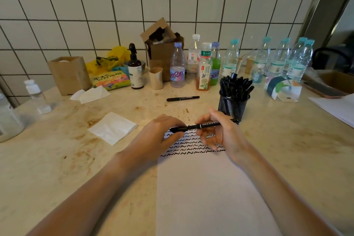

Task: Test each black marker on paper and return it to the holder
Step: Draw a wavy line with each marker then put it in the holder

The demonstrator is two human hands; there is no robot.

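A black marker (203,126) lies level above the top of a white paper sheet (206,188) that carries several rows of black squiggles (193,148). My left hand (161,134) pinches the marker's left end, at the cap. My right hand (220,130) grips its barrel to the right. A black mesh holder (232,106) full of black markers stands just behind my right hand. Another black marker (183,98) lies loose on the counter farther back.
A folded white napkin (113,127) lies left of my hands. Bottles (204,67), a paper cup (156,78), a cardboard box (162,48) and a brown paper bag (70,74) line the tiled wall. More paper (337,108) sits at the right edge.
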